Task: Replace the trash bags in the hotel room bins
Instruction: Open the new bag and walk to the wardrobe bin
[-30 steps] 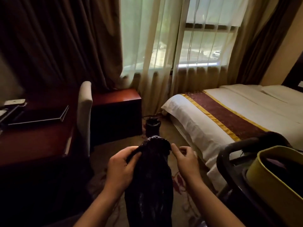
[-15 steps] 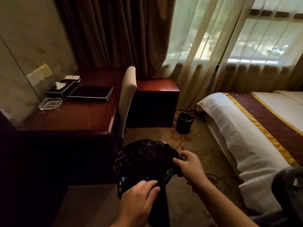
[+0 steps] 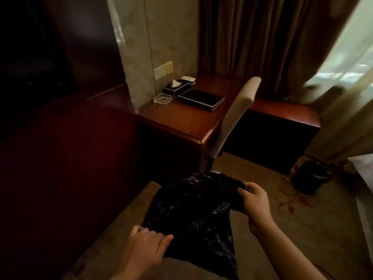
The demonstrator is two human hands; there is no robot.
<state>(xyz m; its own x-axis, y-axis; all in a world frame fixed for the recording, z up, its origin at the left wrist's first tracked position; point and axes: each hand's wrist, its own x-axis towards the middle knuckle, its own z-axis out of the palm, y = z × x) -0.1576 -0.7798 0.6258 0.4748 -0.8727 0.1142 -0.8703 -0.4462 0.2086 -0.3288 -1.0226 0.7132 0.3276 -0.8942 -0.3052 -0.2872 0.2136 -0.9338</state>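
A crinkled black trash bag (image 3: 193, 207) hangs in front of me, its mouth spread wide between both hands. My left hand (image 3: 145, 247) grips the near left edge of the bag's rim. My right hand (image 3: 256, 203) pinches the far right edge, fingers curled over the plastic. A small round black bin (image 3: 310, 178), lined with a dark bag, stands on the carpet at the right, beside the corner of the bed and below the curtain.
A dark red wooden desk (image 3: 181, 122) stands ahead with a tissue box (image 3: 176, 88), a glass ashtray (image 3: 162, 98) and a black folder (image 3: 200, 100) on it. A beige chair (image 3: 236, 114) sits against the desk. A dark cabinet fills the left.
My view has swung left, away from the bed and window toward the desk. The bag's mouth has been pulled wider, my left hand shifting to its near left edge.
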